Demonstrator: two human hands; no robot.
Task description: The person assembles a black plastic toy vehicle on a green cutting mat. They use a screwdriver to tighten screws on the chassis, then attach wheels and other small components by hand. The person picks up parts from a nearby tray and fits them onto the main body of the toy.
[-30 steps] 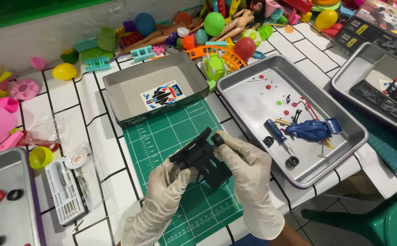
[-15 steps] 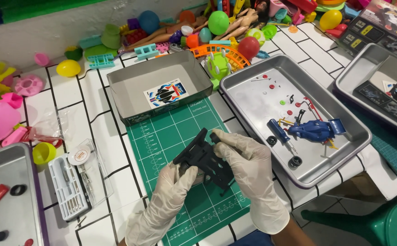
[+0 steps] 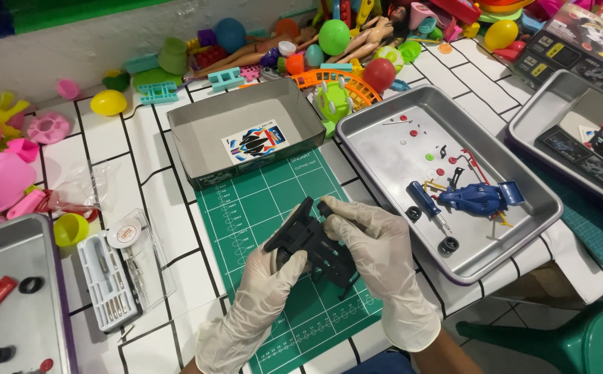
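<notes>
Gloves of thin, wrinkled white latex cover both hands, which meet over a green cutting mat [image 3: 274,208] printed with a pale grid. Between them sits a black plastic chassis [image 3: 312,242], flat, angular and matte, tilted with one end raised toward the left hand. The left hand [image 3: 270,280] cups it from below, fingers curled under the frame; the right hand [image 3: 374,242] closes over its near end, thumb and fingertips pinching the edge. Much of the chassis is hidden behind the right palm, so its full outline is hard to make out. Right of the right hand lies a shiny metal tray [image 3: 523,228] holding a blue toy car body [image 3: 478,197], a blue-handled screwdriver [image 3: 426,203], small black wheels and tiny coloured bits too small to tell apart. Beyond the hands stands a shallow grey cardboard box [image 3: 198,149] with a sticker sheet [image 3: 254,140] inside. Left of the left hand rests a clear case of small tools [image 3: 111,284]. Further trays are cut off at both edges.
</notes>
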